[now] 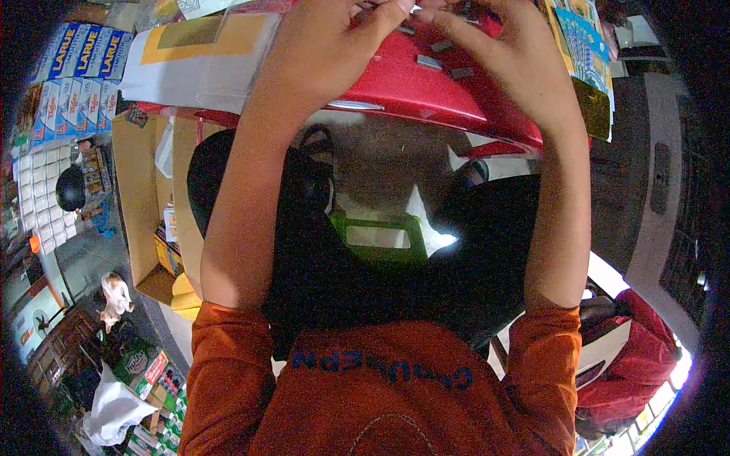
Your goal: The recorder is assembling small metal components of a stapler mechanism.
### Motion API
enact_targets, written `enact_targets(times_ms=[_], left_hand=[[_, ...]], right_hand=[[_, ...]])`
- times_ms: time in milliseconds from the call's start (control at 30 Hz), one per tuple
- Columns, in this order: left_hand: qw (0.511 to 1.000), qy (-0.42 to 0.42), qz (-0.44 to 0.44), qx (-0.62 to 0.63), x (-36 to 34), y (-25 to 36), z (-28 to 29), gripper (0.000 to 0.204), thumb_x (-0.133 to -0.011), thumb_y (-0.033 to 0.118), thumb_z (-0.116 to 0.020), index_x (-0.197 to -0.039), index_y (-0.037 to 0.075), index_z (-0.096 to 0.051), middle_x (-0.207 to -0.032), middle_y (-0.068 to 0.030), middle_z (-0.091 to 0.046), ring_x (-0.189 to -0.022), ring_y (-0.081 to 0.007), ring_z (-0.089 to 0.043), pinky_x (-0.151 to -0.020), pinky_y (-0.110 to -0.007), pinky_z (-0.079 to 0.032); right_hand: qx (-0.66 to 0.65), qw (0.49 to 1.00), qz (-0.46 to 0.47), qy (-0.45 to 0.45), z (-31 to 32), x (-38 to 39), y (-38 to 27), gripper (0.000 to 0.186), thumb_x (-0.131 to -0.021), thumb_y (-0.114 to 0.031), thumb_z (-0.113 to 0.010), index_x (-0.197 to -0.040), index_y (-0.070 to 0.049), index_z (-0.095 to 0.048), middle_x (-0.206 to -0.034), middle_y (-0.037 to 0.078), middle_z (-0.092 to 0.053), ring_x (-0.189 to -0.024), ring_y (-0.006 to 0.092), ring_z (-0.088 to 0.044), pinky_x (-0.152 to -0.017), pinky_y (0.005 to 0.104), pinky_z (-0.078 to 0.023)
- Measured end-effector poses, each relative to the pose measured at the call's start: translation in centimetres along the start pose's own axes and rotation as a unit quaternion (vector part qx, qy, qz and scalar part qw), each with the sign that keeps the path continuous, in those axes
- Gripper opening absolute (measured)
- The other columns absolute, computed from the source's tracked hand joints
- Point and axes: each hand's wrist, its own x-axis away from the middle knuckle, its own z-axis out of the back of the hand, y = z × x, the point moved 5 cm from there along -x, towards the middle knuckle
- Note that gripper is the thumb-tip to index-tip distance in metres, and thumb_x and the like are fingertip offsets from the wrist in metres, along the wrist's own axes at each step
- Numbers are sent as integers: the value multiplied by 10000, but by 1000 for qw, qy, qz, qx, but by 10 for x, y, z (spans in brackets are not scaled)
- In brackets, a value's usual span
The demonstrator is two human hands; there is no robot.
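Both my hands are at the top edge over a glossy red tabletop (pixel 388 87), with their fingertips close together. My left hand (pixel 323 53) is closed in a pinch, thumb against fingers, at a small whitish thing (pixel 414 9) that I cannot make out. My right hand (pixel 525 64) reaches in from the other side, its thumb and fingers also drawn together at that spot. The frame's edge cuts off part of the fingers. Several small silver-grey rectangular pieces (pixel 429 61) lie loose on the red surface between my hands.
Left of my arm lies a white sheet with an orange band (pixel 209 42) under clear plastic. Blue printed cards (pixel 584 47) sit at the right. An open cardboard box (pixel 137 205) stands below the table's left side, near stacked cartons (pixel 80 106). A green plastic frame (pixel 414 242) is between my legs.
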Motion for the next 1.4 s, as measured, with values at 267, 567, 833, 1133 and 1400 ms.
enact_targets(times_ms=[267, 567, 833, 1133, 1400], left_hand=[[995, 51, 35, -80, 3, 1, 5, 262, -1051, 207, -635, -1040, -53, -669, -808, -94, -660, -732, -148, -593, -668, -319, -462], [997, 68, -16, -16, 3, 4, 11, 186, -1041, 138, -627, -1083, -42, -639, -791, -97, -658, -692, -156, -587, -634, -312, -452], [997, 71, -10, -24, 4, 7, 11, 162, -1032, 110, -635, -1080, -44, -635, -771, -107, -648, -668, -159, -579, -616, -316, -444], [996, 70, -38, -41, 6, 4, 9, 137, -1021, 89, -639, -1070, -38, -617, -764, -135, -636, -658, -195, -590, -614, -335, -449], [995, 71, -35, -62, 11, 4, 10, 129, -1021, 66, -614, -1097, -38, -602, -826, -162, -658, -745, -236, -651, -683, -352, -496]], right_hand=[[249, 965, 70, 48, -2, -10, 8, 205, -880, -116, -785, -996, 48, -740, -960, 170, -678, -880, 297, -684, -803, 389, -548], [257, 966, 1, 38, -6, -16, 17, 210, -906, -145, -775, -988, 47, -750, -964, 179, -690, -885, 309, -687, -795, 414, -552], [247, 969, -17, 15, -10, -16, 13, 243, -897, -181, -791, -991, 39, -745, -974, 184, -692, -933, 325, -678, -834, 431, -532], [310, 945, 92, 38, -18, -14, 19, 213, -876, -170, -785, -954, 21, -728, -946, 165, -658, -913, 346, -640, -828, 459, -483], [346, 930, 121, 42, -8, -10, 16, 211, -850, -150, -780, -1006, -12, -743, -991, 150, -666, -1036, 339, -641, -920, 440, -469]])
